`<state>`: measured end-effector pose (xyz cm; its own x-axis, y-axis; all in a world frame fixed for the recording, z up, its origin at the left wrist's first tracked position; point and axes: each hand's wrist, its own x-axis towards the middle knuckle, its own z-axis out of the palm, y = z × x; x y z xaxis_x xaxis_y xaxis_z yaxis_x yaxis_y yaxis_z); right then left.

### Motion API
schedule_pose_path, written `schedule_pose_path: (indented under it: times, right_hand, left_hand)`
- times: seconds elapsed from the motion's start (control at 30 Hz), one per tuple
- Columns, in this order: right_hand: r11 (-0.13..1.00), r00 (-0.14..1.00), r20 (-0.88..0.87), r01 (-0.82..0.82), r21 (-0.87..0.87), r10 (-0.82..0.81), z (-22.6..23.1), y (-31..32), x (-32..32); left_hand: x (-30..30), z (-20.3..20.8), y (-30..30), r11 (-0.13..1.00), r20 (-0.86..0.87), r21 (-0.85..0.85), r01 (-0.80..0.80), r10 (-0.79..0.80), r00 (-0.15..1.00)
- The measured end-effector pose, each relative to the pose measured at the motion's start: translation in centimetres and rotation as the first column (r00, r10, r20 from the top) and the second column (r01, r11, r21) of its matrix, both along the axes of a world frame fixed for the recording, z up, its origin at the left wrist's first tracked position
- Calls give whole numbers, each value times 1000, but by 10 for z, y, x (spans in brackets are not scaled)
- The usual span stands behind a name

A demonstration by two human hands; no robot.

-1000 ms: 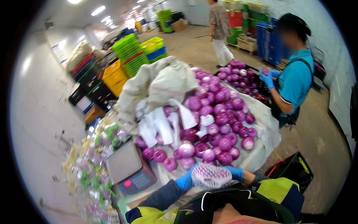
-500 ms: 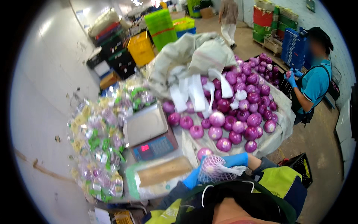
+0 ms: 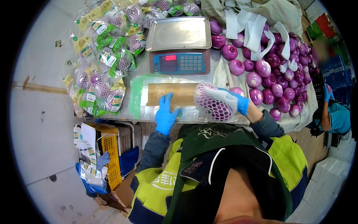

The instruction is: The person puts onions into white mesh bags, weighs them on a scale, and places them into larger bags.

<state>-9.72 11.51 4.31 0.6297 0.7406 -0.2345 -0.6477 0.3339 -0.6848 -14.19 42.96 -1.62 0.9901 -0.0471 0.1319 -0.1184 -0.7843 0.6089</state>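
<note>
My right hand (image 3: 241,103), in a blue glove, is closed round the gathered end of a white foam net sleeve. Purple onions (image 3: 220,108) fill the sleeve, which hangs over the front edge of the table. With fingers spread, my gloved left hand (image 3: 166,115) rests on the near side of a stack of clear bags with green ends (image 3: 137,98). A brown strip (image 3: 179,93) lies across those bags, beside my left fingertips. Behind the stack stands a digital scale (image 3: 179,63) with a bare steel pan (image 3: 179,33).
Bagged onions (image 3: 100,86) pile up along the left. Loose purple onions (image 3: 263,68) spread over pale sacking on the right, with white foam sleeves (image 3: 257,33) on top. A yellow crate (image 3: 109,156) stands below the table at left. A co-worker in a blue top (image 3: 339,117) is at far right.
My view has tilted down over the table. My left hand has let go of the netted onions and moved left onto the bags. My right hand still holds the net.
</note>
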Motion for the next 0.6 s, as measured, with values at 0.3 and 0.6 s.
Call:
schedule_pose_path:
  times: [0.3,0.6]
  right_hand:
    - [765,790,389,-150,-627,473,-25,114,111]
    - [381,397,754,682,-624,523,-34,85,103]
  left_hand:
    - [24,-14,15,994,-2,-82,78,-79,997]
    - [26,-17,3,910,117,-359,-208,265,957]
